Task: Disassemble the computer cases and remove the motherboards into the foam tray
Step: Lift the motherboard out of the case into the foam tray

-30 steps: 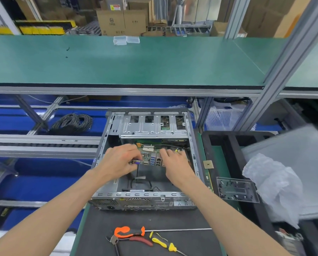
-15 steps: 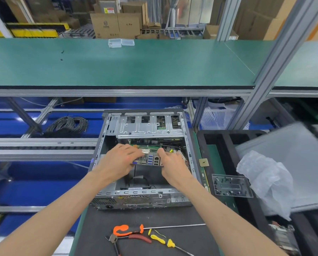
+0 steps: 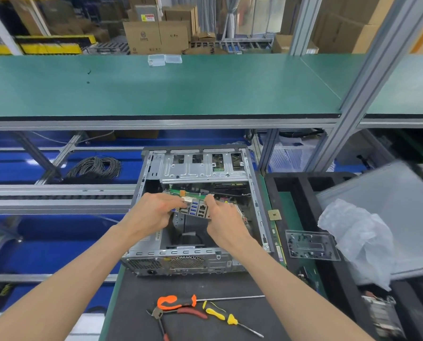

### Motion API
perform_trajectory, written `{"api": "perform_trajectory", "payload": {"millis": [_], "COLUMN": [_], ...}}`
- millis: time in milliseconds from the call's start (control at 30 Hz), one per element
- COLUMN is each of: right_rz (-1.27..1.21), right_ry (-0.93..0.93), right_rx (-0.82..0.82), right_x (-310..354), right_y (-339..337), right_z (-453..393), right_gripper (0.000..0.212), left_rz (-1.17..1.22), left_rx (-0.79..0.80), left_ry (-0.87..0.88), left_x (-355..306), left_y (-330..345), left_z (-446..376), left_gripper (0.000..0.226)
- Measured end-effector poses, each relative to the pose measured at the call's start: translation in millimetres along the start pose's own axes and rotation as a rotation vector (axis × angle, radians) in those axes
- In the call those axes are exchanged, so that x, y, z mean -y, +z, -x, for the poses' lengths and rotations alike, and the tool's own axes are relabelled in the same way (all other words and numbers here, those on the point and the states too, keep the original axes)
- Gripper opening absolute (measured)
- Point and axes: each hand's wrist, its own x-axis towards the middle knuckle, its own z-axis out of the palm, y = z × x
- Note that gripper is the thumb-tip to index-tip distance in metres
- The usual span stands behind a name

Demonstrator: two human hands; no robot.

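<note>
From the head view, the motherboard is gripped at its port end by both hands – the left hand is curled round its left edge, the right hand round its right edge. The board is held tilted up, port end raised, inside the open computer case, with its far end tucked under the metal drive cage just beyond the fingertips.

The case lies on its side on a dark mat on the bench, directly under and around the hands. Nearer than the wrists, between the forearms, an orange-handled screwdriver, red-handled pliers and a small yellow screwdriver are laid out close together on the mat.

Off to the right of the right hand, the black foam tray can be seen – a clear plastic plate and a crumpled plastic bag are resting on it. Well left of the left hand, a coil of dark cable is lying on the blue surface. Far beyond the hands, a green shelf is carrying two clear plastic boxes.
</note>
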Motion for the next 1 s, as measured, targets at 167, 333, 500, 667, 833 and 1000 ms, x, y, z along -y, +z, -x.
{"api": "perform_trajectory", "payload": {"millis": [167,333,500,667,833,1000], "right_rz": [0.069,0.079,0.027,-0.056,-0.148,-0.236], "right_ry": [-0.006,0.036,0.075,0.069,0.053,0.073], "right_rx": [-0.026,-0.024,-0.040,-0.048,-0.024,-0.041], "right_x": [5,6,8,17,27,33], "right_y": [-12,-27,-45,-75,-117,-156], "right_z": [2,0,-2,-2,-3,-1], "right_gripper": [0.041,0.039,0.033,0.024,0.015,0.018], "left_rz": [0.045,0.037,0.034,0.062,0.138,0.191], "left_rx": [0.010,0.025,0.123,0.134,0.082,-0.019], "left_ry": [-0.083,-0.097,-0.134,-0.118,-0.048,-0.026], "left_x": [-7,-15,-20,-29,-39,-49], "left_y": [-8,-22,-46,-82,-129,-161], "left_z": [2,-5,-19,-25,-37,-46], "left_gripper": [0.052,0.048,0.042,0.033,0.017,0.053]}}
